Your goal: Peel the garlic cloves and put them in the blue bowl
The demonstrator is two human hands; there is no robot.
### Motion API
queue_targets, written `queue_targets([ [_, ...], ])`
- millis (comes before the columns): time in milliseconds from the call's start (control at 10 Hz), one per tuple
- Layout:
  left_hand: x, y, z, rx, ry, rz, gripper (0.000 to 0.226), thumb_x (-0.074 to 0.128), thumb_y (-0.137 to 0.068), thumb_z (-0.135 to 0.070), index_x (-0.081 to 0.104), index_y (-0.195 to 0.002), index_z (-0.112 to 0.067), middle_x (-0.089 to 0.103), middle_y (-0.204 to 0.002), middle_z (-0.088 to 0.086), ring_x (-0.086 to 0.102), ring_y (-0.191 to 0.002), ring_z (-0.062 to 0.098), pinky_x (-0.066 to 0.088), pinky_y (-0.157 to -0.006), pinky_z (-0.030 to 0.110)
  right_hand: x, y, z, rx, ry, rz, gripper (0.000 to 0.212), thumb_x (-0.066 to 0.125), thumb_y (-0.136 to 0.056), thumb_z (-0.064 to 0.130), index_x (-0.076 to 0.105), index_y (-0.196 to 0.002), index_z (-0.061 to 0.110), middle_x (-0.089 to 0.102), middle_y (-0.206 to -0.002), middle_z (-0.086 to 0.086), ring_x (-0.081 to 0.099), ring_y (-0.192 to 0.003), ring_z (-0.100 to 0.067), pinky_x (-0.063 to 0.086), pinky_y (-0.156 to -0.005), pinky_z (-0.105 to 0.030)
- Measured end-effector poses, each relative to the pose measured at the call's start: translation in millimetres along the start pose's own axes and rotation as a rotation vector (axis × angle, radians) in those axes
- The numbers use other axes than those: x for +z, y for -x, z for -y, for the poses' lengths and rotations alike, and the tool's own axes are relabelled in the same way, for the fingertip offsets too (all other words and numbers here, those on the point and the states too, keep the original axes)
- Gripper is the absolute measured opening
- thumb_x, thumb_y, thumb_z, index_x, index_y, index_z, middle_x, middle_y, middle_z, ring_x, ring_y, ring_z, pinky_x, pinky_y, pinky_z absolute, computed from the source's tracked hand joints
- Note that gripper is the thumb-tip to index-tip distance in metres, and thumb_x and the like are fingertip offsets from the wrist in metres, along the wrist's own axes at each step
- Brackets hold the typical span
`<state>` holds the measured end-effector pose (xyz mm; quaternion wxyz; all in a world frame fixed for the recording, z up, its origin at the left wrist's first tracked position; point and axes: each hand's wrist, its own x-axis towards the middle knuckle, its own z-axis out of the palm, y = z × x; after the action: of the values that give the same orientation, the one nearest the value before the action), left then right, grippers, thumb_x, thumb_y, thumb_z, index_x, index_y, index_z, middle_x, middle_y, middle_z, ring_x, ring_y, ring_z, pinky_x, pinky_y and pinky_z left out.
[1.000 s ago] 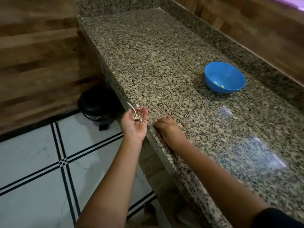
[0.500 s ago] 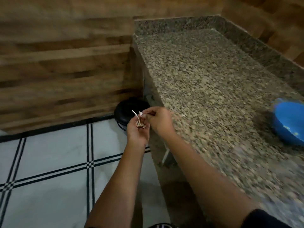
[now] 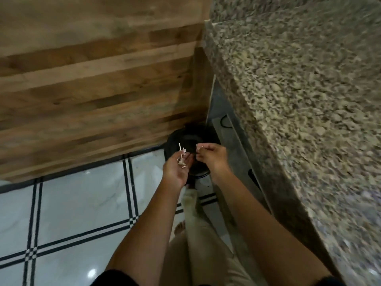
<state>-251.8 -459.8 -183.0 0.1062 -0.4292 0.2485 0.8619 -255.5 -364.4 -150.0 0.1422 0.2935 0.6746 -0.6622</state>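
My left hand [image 3: 176, 169] is palm up over a black bin [image 3: 186, 141] on the floor and carries a small heap of garlic skins and a thin pale stem [image 3: 181, 157] on its flat palm. My right hand [image 3: 211, 155] hovers just to the right of it, fingers curled, the tips seeming to pinch a tiny scrap of skin. The blue bowl is out of view.
The speckled granite counter [image 3: 299, 100] runs along the right, its front edge overhanging. A wood-panelled wall [image 3: 92, 79] stands behind the bin. White floor tiles with black lines [image 3: 72, 203] lie at the left. My legs and a bare foot [image 3: 181, 227] show below.
My view has swung left and down from the counter to the bin; the bowl has left the frame. Both hands moved out over the bin, and the right hand has drawn slightly away from the left palm.
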Motion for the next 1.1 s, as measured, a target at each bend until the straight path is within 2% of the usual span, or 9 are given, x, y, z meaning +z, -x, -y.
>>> queue_targets([
  [200,10.3,-80.0,-29.0,-0.045,-0.016,-0.077,0.037,0.043,-0.097,-0.004,0.044,-0.131,0.010,0.058,-0.120,0.025,0.057,-0.112,0.031,0.046,-0.090,0.036,44.6,-92.0,-11.4,0.137,0.023,-0.017,0.020,0.061,-0.088,0.008,0.064,-0.070,0.015,0.064,-0.076,-0.005,0.064,-0.087,-0.027,0.050,-0.092,-0.045],
  [400,-8.3,-153.2,-30.3,-0.070,-0.160,-0.166,0.042,0.037,-0.099,-0.007,0.034,-0.138,0.008,0.038,-0.144,0.023,0.041,-0.132,0.032,0.049,-0.089,0.028,66.8,-154.7,-34.2,0.146,0.022,-0.014,0.019,0.050,-0.091,-0.003,0.060,-0.107,-0.010,0.058,-0.080,-0.008,0.057,-0.077,-0.022,0.050,-0.079,-0.030],
  [500,-20.4,-180.4,-21.4,-0.131,-0.157,-0.209,0.042,0.036,-0.098,-0.005,0.034,-0.138,0.007,0.038,-0.145,0.022,0.041,-0.133,0.031,0.047,-0.090,0.028,79.6,-176.0,-48.0,0.104,-0.010,-0.070,0.015,0.052,-0.091,-0.001,0.065,-0.085,0.003,0.060,-0.079,-0.007,0.059,-0.080,-0.022,0.049,-0.078,-0.025],
  [600,-31.4,-217.1,-17.9,-0.209,-0.228,-0.283,0.039,0.035,-0.099,-0.009,0.040,-0.135,0.005,0.045,-0.139,0.023,0.044,-0.130,0.032,0.045,-0.093,0.033,88.8,-191.6,-70.8,0.038,0.023,-0.054,0.012,0.055,-0.093,0.011,0.066,-0.098,0.012,0.063,-0.099,0.001,0.060,-0.100,-0.014,0.045,-0.092,-0.019],
  [700,-0.6,-237.4,-16.4,-0.064,-0.263,-0.303,0.038,0.028,-0.103,-0.022,0.056,-0.114,0.003,0.064,-0.107,0.020,0.054,-0.111,0.027,0.039,-0.095,0.037,110.7,-216.6,-97.0,-0.026,0.193,0.195,0.034,0.043,-0.099,0.027,0.052,-0.132,0.021,0.051,-0.130,0.008,0.045,-0.116,0.000,0.033,-0.098,-0.010],
  [800,12.7,-265.5,-28.8,-0.320,0.538,-0.244,0.045,0.023,-0.103,-0.016,0.035,-0.133,0.015,0.040,-0.141,0.025,0.035,-0.135,0.027,0.025,-0.112,0.034,119.1,-262.6,-118.7,0.118,0.313,0.301,0.044,0.032,-0.101,0.035,0.027,-0.144,0.027,0.029,-0.146,0.007,0.031,-0.130,-0.006,0.020,-0.105,-0.010],
  [900,14.1,-281.5,-24.1,-0.203,-0.461,-0.323,0.073,0.028,-0.094,-0.060,0.039,-0.141,-0.006,0.046,-0.142,0.014,0.042,-0.131,0.027,0.030,-0.106,0.037,108.0,-290.4,-131.5,0.131,0.521,0.246,0.048,0.032,-0.101,0.033,0.025,-0.147,0.019,0.025,-0.151,0.000,0.022,-0.140,-0.018,0.015,-0.116,-0.034],
  [1000,-9.4,-294.5,-27.1,-0.506,0.617,-0.128,0.058,0.029,-0.099,-0.026,0.024,-0.138,0.016,0.008,-0.150,0.035,0.022,-0.141,0.034,0.016,-0.117,0.041,114.4,-271.7,-135.6,0.051,0.393,0.269,0.043,0.031,-0.102,0.032,0.032,-0.144,0.026,0.030,-0.148,0.007,0.026,-0.137,-0.011,0.018,-0.116,-0.032],
  [1100,-6.6,-288.4,-19.3,-0.048,-0.317,-0.264,0.055,0.026,-0.099,-0.029,0.064,-0.104,0.011,0.070,-0.069,-0.016,0.041,-0.131,0.025,0.022,-0.111,0.036,115.8,-263.9,-132.6,0.121,0.356,0.303,0.045,0.031,-0.103,0.022,0.027,-0.147,0.015,0.027,-0.152,-0.002,0.026,-0.139,-0.020,0.017,-0.111,-0.024],
])
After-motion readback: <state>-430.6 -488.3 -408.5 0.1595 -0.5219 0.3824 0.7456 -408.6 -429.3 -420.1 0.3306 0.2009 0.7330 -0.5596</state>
